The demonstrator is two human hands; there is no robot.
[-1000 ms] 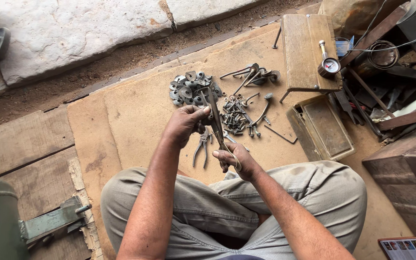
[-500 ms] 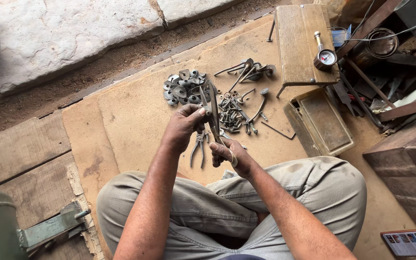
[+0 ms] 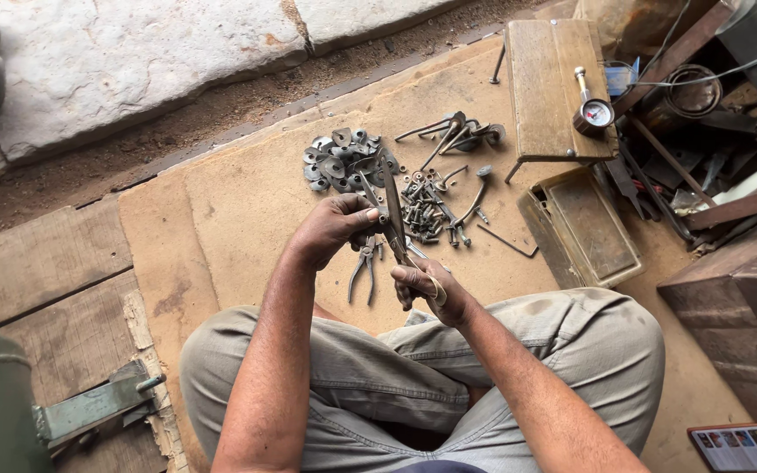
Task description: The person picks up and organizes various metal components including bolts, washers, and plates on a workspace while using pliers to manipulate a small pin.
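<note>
- The left hand point(image 3: 330, 229) is closed, fingers curled and thumb forward, pinching the middle of a long, narrow metal tool point(image 3: 393, 210).
- The right hand point(image 3: 429, 293) is closed around the lower end of the same tool, gripping it just below the left hand.
- The tool stands nearly upright between both hands, tip pointing away from the person, above the crossed legs. Whether it is one piece or two cannot be told.
- A pair of pliers point(image 3: 364, 267) lies on the cardboard sheet point(image 3: 238, 210) directly beneath the hands, handles toward the person.
- A cluster of metal washers point(image 3: 333, 160) lies just beyond the left hand.
- A pile of small bolts and screws point(image 3: 424, 210) lies just beyond the right hand, near the tool tip.
- Several loose metal rods and spanners point(image 3: 453, 134) lie further out from the right hand.
- A low wooden stool point(image 3: 545, 88) stands well out to the right and carries a small pressure gauge point(image 3: 595, 112).
- A shallow metal tray point(image 3: 584, 228) rests to the right of the right hand.
</note>
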